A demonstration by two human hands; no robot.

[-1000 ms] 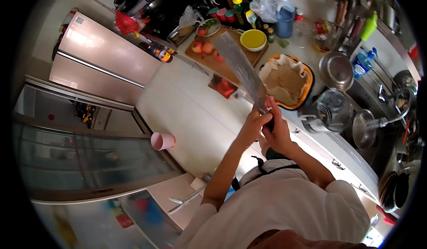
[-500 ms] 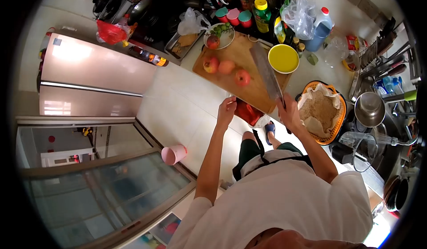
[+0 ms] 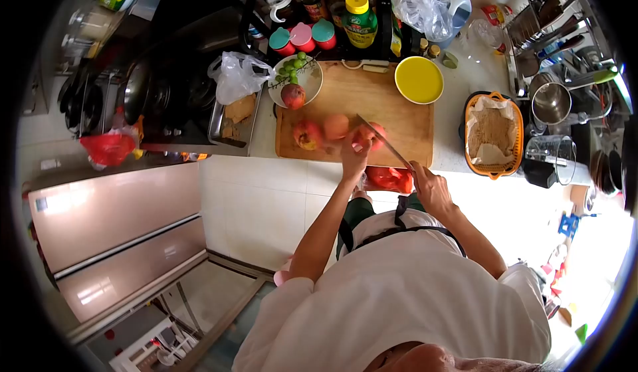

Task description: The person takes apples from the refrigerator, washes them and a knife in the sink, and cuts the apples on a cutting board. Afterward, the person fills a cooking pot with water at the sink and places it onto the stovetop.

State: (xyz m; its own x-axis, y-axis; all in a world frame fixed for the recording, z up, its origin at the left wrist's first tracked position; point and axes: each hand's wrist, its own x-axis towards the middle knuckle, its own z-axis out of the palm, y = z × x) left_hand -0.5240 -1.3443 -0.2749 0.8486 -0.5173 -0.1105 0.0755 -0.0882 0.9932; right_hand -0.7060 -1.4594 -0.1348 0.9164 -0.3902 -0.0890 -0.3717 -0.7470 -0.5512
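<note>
My right hand [image 3: 433, 192] is closed round the handle of a large kitchen knife [image 3: 385, 143], whose blade points up and left over the wooden cutting board [image 3: 372, 86]. The blade lies across a round red fruit [image 3: 373, 135] near the board's front edge. My left hand [image 3: 355, 161] grips this fruit from its near left side, with fingers partly blurred. Whether the blade has entered the skin I cannot tell. To the left on the board are an orange-pink round fruit [image 3: 335, 126] and a red-yellow fruit [image 3: 308, 135].
A white bowl [image 3: 312, 83] with green fruits and a reddish fruit [image 3: 292, 96] overlaps the board's back left corner. A yellow round lid or dish [image 3: 419, 80] sits at its back right. An orange basket [image 3: 495, 169] stands right; a red bag [image 3: 389, 179] hangs below the counter edge.
My left hand has moved from the counter's front edge up onto the red fruit. The knife has come down and left across that fruit. The view has turned to face the counter.
</note>
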